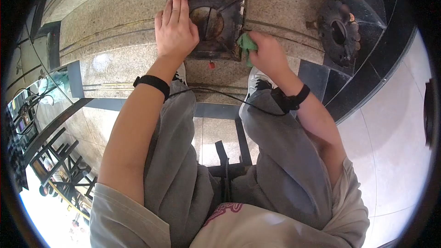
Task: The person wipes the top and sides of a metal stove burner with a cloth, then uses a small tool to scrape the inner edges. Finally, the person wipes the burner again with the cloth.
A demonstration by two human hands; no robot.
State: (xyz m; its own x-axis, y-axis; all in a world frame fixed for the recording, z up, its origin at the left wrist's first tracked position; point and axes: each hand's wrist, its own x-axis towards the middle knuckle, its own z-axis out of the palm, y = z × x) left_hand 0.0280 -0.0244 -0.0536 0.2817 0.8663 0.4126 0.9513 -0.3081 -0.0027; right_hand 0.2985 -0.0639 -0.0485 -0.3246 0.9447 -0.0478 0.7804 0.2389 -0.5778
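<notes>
Left hand (174, 30) lies flat, fingers together and stretched, palm pressing the left side of the square metal plate (232, 18), forearm straight out over the knee. Right hand (268, 55) is curled tight round a green cloth (246, 45), wrist bent, holding it against the plate's right edge. The plate is dark, rusty and rough, with a round opening in the middle, and sits toward the far edge of the speckled granite ledge (115, 32). A round dark casting (340, 30) lies well apart near the ledge's right end (details blurred). Most of the cloth hides inside the fist.
</notes>
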